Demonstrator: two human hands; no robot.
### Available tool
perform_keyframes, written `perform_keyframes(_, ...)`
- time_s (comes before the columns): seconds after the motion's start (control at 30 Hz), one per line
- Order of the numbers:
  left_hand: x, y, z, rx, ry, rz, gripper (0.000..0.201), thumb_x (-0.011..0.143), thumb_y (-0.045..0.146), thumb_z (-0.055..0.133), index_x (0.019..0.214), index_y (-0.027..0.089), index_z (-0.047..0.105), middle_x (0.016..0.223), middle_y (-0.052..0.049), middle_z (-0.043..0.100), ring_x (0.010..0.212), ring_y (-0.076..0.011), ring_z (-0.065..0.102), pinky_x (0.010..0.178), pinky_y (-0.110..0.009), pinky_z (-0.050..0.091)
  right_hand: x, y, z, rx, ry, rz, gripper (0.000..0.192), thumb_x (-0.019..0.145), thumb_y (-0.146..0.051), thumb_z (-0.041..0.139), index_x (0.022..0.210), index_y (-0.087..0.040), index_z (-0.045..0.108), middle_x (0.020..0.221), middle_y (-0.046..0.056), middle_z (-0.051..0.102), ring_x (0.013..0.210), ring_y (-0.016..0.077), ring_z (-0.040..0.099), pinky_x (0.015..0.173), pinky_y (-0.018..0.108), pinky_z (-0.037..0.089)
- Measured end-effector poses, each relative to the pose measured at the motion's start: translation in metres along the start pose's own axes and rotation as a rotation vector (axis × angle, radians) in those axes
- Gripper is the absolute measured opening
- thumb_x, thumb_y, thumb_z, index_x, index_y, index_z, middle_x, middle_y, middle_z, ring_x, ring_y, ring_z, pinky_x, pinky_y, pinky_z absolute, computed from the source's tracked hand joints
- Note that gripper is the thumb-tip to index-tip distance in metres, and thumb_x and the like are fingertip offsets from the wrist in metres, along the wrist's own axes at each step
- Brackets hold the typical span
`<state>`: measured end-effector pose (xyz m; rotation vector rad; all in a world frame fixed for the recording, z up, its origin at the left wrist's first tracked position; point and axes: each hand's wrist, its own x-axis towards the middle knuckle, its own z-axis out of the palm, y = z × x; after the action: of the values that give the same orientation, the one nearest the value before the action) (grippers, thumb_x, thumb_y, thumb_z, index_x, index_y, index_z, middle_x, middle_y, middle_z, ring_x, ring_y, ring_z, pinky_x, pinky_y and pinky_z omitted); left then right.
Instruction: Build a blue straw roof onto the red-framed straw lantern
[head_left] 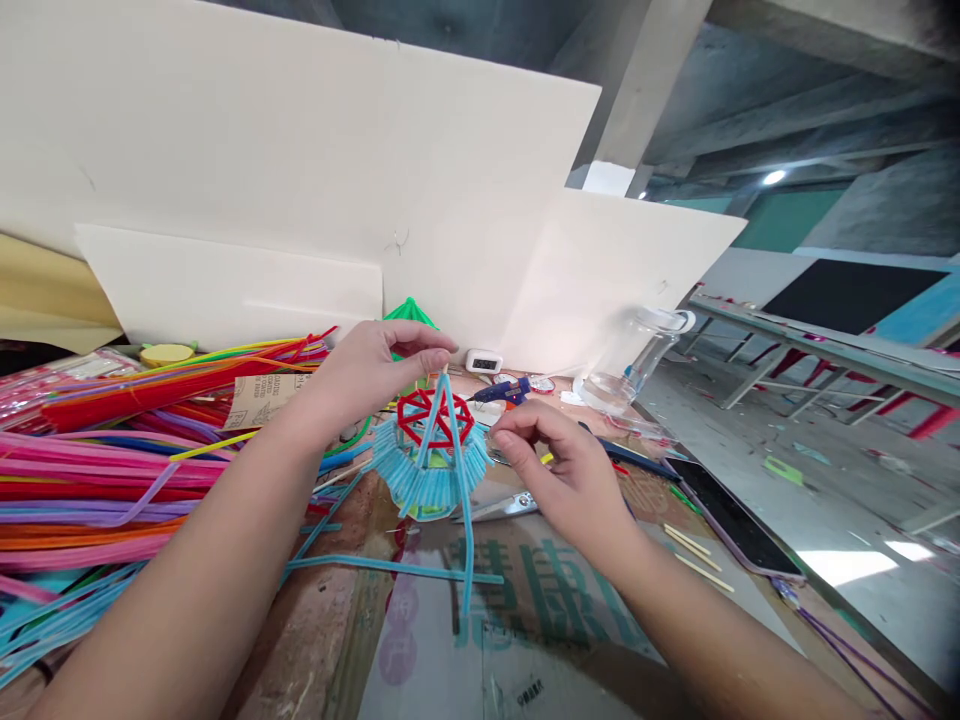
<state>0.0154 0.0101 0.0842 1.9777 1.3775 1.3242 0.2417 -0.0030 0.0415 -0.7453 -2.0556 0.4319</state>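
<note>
A small craft model (427, 485) made of light-blue pipe cleaners stands on the table, with a red spoked ring (433, 418) in its upper part. My left hand (379, 375) pinches the model's peak, where a pale tip shows between thumb and finger. From that peak a long blue pipe cleaner (466, 520) runs down the front, its lower end hanging free. My right hand (562, 460) is closed just right of the model, thumb against curled fingers; what it holds, if anything, is too small to tell. Below it lie scissors (499, 507), partly hidden.
Bundles of coloured pipe cleaners (97, 480) fill the left side. Behind the model are a blue glue gun (502, 390), a small white timer (484, 360) and a green cone shape (410, 311). A clear jug (634, 360), a phone (731, 515) and short sticks (697, 555) lie to the right.
</note>
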Motion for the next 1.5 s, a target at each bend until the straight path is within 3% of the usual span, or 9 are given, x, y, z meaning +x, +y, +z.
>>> perform_keyframes(0.17,0.0,0.0,0.002,0.013,0.012,0.011,0.03,0.081,0.047,0.064,0.098,0.024,0.073,0.097,-0.002,0.074,0.09,-0.0197,0.064,0.08,-0.032,0.048,0.009,-0.007,-0.01,-0.081,-0.026,-0.009,0.012,0.091,-0.024,0.055,0.085,-0.019,0.063,0.075,0.0,0.063,0.064,0.0097,0.051,0.056,0.022,0.038)
perform_keyframes(0.5,-0.001,-0.001,0.004,0.086,0.023,0.034,0.028,0.082,0.045,0.06,0.097,0.025,0.073,0.094,-0.002,0.074,0.087,-0.0205,0.064,0.08,-0.033,0.048,0.048,0.002,0.004,0.0,-0.047,0.093,0.015,0.088,-0.03,0.056,0.083,-0.017,0.063,0.067,-0.002,0.058,0.059,0.0093,0.048,0.054,0.023,0.036)
perform_keyframes(0.7,-0.003,0.006,0.001,0.122,0.024,-0.002,0.032,0.082,0.046,0.058,0.096,0.022,0.074,0.074,-0.001,0.071,0.074,-0.0198,0.063,0.076,-0.033,0.049,0.069,-0.004,0.001,-0.023,-0.077,0.112,0.022,0.087,-0.034,0.054,0.078,-0.016,0.063,0.065,-0.002,0.056,0.058,0.01,0.046,0.054,0.024,0.034)
perform_keyframes(0.93,-0.004,0.007,0.002,0.133,0.041,-0.002,0.032,0.083,0.048,0.056,0.092,0.022,0.073,0.066,0.0,0.068,0.073,-0.0206,0.062,0.073,-0.032,0.048,0.075,0.002,-0.001,0.012,-0.273,0.159,0.032,0.086,-0.044,0.054,0.075,-0.016,0.065,0.058,-0.003,0.05,0.053,0.0093,0.041,0.049,0.024,0.029)
perform_keyframes(1.07,-0.002,0.003,0.002,0.126,0.028,0.011,0.033,0.083,0.048,0.056,0.091,0.022,0.073,0.076,-0.001,0.071,0.073,-0.0191,0.062,0.077,-0.033,0.049,0.066,0.001,0.008,0.063,-0.179,0.122,0.025,0.087,-0.041,0.054,0.086,-0.017,0.064,0.071,-0.001,0.059,0.062,0.0106,0.047,0.056,0.024,0.035)
perform_keyframes(1.2,0.0,0.0,0.003,0.112,0.016,0.014,0.035,0.082,0.05,0.057,0.093,0.021,0.073,0.081,-0.002,0.072,0.073,-0.0188,0.062,0.078,-0.033,0.049,0.055,0.001,0.018,-0.044,-0.039,0.07,0.02,0.084,-0.039,0.06,0.089,-0.019,0.059,0.079,0.0,0.061,0.068,0.012,0.05,0.061,0.025,0.037)
perform_keyframes(1.5,0.0,0.0,0.002,0.109,0.008,0.003,0.036,0.082,0.052,0.057,0.093,0.021,0.073,0.077,-0.002,0.071,0.072,-0.0183,0.061,0.084,-0.037,0.049,0.053,0.008,0.028,-0.137,-0.024,-0.008,0.016,0.087,-0.032,0.056,0.088,-0.02,0.066,0.077,0.001,0.062,0.076,0.0153,0.054,0.067,0.028,0.038)
